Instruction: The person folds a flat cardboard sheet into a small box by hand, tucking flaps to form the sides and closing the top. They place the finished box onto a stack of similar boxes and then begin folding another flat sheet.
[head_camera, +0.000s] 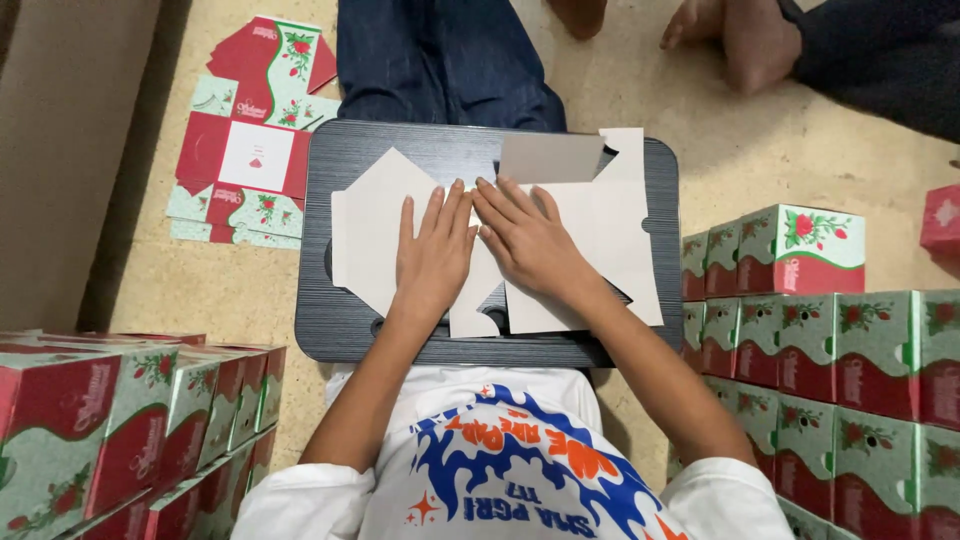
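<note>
Left hand (432, 252): open, flat on the cardboard sheet (600, 250)
Right hand (525, 238): open, pressing the same sheet
Tray (330, 320): dark, under the sheet

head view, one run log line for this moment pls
left hand: flat on white box blank | right hand: pressing same blank | blank: unfolded, plain side up, on dark lap tray

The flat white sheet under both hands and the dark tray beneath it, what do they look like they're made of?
The flat white sheet looks like matte paperboard: thin, die-cut with flaps and fold lines, plain side up. The dark tray looks like wood-grain laminate or plastic, judging by its fine streaks and rounded corners; which one is unclear.
</note>
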